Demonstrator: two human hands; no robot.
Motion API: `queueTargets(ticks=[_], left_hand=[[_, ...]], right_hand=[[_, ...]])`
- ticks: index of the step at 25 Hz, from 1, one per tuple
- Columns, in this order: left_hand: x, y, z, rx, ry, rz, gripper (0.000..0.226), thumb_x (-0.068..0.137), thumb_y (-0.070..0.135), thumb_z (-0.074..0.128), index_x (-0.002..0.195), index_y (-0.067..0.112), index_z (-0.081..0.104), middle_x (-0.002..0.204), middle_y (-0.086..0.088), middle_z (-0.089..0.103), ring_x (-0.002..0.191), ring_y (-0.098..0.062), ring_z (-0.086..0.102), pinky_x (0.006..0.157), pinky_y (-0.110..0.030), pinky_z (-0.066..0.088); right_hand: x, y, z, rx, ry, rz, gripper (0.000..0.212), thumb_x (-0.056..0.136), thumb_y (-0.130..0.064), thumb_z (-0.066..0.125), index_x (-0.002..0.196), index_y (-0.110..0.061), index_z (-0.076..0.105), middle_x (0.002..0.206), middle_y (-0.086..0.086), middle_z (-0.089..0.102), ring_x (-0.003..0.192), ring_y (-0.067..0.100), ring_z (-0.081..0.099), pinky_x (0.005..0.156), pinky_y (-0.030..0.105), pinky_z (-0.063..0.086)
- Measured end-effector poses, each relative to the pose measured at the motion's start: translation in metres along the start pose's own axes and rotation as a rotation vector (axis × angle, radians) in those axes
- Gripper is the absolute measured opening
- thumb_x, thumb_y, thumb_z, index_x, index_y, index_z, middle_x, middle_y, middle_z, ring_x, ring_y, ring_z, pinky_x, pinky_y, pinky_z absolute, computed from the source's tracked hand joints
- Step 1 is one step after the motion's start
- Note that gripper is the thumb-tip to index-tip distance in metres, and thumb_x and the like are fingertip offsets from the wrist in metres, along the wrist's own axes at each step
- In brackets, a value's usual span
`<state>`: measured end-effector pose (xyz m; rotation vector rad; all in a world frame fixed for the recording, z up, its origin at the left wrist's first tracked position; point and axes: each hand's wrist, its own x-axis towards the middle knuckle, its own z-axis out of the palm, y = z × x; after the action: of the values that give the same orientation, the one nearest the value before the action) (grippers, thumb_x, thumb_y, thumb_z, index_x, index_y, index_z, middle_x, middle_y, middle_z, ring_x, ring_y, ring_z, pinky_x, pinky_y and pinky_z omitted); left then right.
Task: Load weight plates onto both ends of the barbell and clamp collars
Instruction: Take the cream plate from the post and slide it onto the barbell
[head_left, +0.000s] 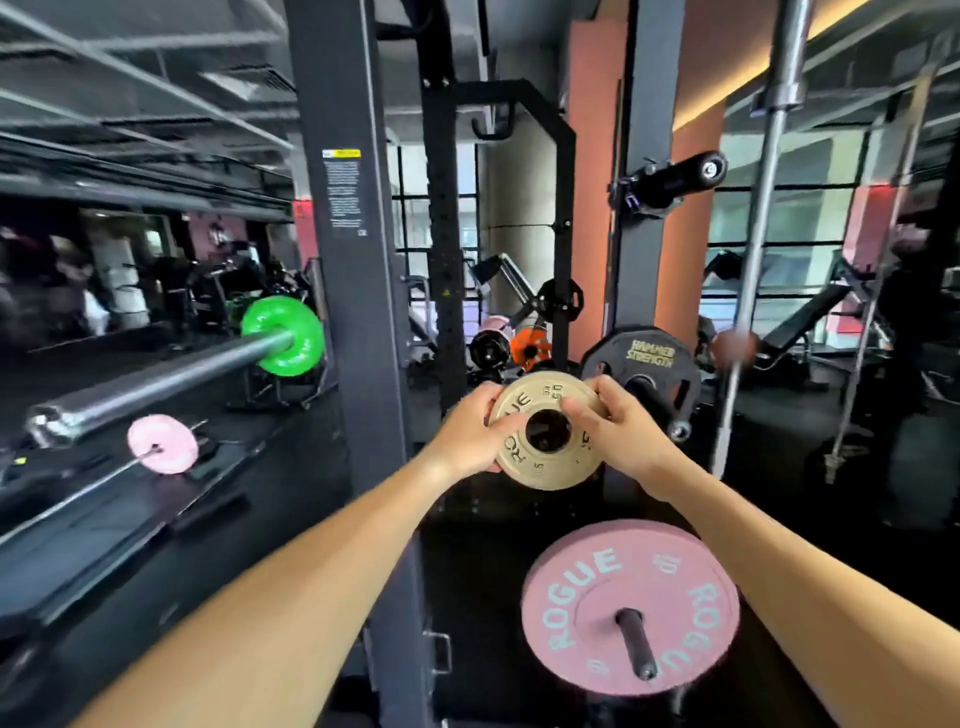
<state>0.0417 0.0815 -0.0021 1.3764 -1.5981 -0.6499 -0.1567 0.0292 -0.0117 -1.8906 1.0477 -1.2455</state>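
Observation:
A small tan Rogue weight plate (540, 465) is held upright in front of the rack's storage side. My left hand (467, 436) grips its left rim and my right hand (618, 434) grips its right rim, thumb over the face near the centre hole. The barbell's sleeve (156, 384) points toward me at the left, with a green plate (283, 336) on it further in. No collar shows in this view.
A pink Rogue plate (628, 608) hangs on a storage peg low at the right. A black Hammer Strength plate (644, 371) sits behind the tan one. A dark rack upright (353, 291) stands between the barbell and the plates. A smaller pink plate (163, 444) lies low left.

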Motion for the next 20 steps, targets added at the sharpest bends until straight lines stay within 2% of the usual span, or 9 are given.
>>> queueTargets(ticks=[3,5,8,10,12,13,15,16,20], left_hand=[[-0.051,-0.008,-0.096,0.084,0.174,-0.025,0.021,0.097,0.024,0.061,0.116,0.016,0.057,0.111,-0.014,0.068,0.085,-0.020,0.070,0.066,-0.057,0.062],[-0.100,-0.019,-0.170,0.149,0.299,-0.062,0.021,0.097,0.023,0.061,0.118,0.019,0.058,0.112,-0.012,0.069,0.085,-0.020,0.070,0.064,-0.058,0.061],[-0.144,-0.030,-0.236,0.205,0.428,-0.122,0.022,0.097,0.022,0.062,0.118,0.028,0.059,0.111,-0.006,0.072,0.090,-0.023,0.072,0.064,-0.056,0.062],[-0.171,-0.041,-0.282,0.227,0.532,-0.153,0.028,0.096,0.022,0.063,0.123,0.028,0.060,0.110,-0.001,0.071,0.091,-0.021,0.072,0.064,-0.046,0.064],[-0.183,-0.050,-0.313,0.202,0.613,-0.159,0.033,0.096,0.019,0.064,0.129,0.023,0.061,0.111,0.001,0.070,0.093,-0.015,0.069,0.062,-0.032,0.062],[-0.183,-0.057,-0.325,0.179,0.640,-0.152,0.035,0.096,0.017,0.064,0.130,0.020,0.062,0.112,0.000,0.070,0.096,-0.015,0.068,0.065,-0.028,0.060],[-0.176,-0.070,-0.342,0.141,0.672,-0.159,0.036,0.095,0.011,0.064,0.131,0.016,0.062,0.116,-0.003,0.068,0.105,-0.021,0.066,0.077,-0.032,0.057],[-0.172,-0.076,-0.349,0.128,0.669,-0.167,0.036,0.095,0.009,0.063,0.131,0.016,0.062,0.116,-0.003,0.067,0.105,-0.021,0.065,0.077,-0.033,0.057],[-0.155,-0.099,-0.374,0.059,0.614,-0.183,0.034,0.097,0.011,0.061,0.128,0.025,0.061,0.108,0.005,0.067,0.098,-0.016,0.067,0.064,-0.031,0.060]], right_hand=[[0.000,-0.057,0.088,0.082,-0.101,-0.082,0.016,0.098,-0.032,0.064,0.098,-0.016,0.059,0.078,-0.009,0.060,0.065,-0.004,0.056,0.060,0.013,0.046],[-0.005,-0.101,0.166,0.134,-0.207,-0.140,0.017,0.098,-0.031,0.064,0.097,-0.015,0.059,0.079,-0.006,0.060,0.071,0.007,0.057,0.065,0.022,0.048],[-0.011,-0.139,0.244,0.195,-0.279,-0.183,0.014,0.097,-0.032,0.064,0.089,-0.023,0.057,0.080,-0.006,0.060,0.075,0.013,0.057,0.073,0.033,0.048],[-0.015,-0.167,0.298,0.220,-0.335,-0.196,0.017,0.096,-0.034,0.065,0.084,-0.027,0.055,0.078,-0.009,0.061,0.075,0.012,0.056,0.076,0.034,0.048],[-0.015,-0.184,0.338,0.233,-0.345,-0.195,0.017,0.096,-0.035,0.064,0.087,-0.022,0.058,0.081,-0.006,0.065,0.076,0.012,0.057,0.075,0.033,0.047],[-0.013,-0.191,0.354,0.228,-0.340,-0.185,0.018,0.096,-0.035,0.064,0.092,-0.018,0.060,0.085,-0.002,0.068,0.079,0.014,0.059,0.075,0.033,0.047],[-0.005,-0.198,0.379,0.221,-0.317,-0.166,0.021,0.096,-0.033,0.064,0.098,-0.012,0.060,0.090,0.004,0.070,0.083,0.020,0.060,0.076,0.033,0.047],[-0.002,-0.199,0.389,0.216,-0.301,-0.155,0.021,0.096,-0.031,0.064,0.099,-0.011,0.060,0.091,0.006,0.070,0.084,0.022,0.061,0.076,0.033,0.047],[0.004,-0.199,0.412,0.170,-0.248,-0.221,0.019,0.099,-0.031,0.058,0.105,-0.013,0.054,0.092,0.010,0.070,0.085,0.031,0.063,0.072,0.034,0.047]])
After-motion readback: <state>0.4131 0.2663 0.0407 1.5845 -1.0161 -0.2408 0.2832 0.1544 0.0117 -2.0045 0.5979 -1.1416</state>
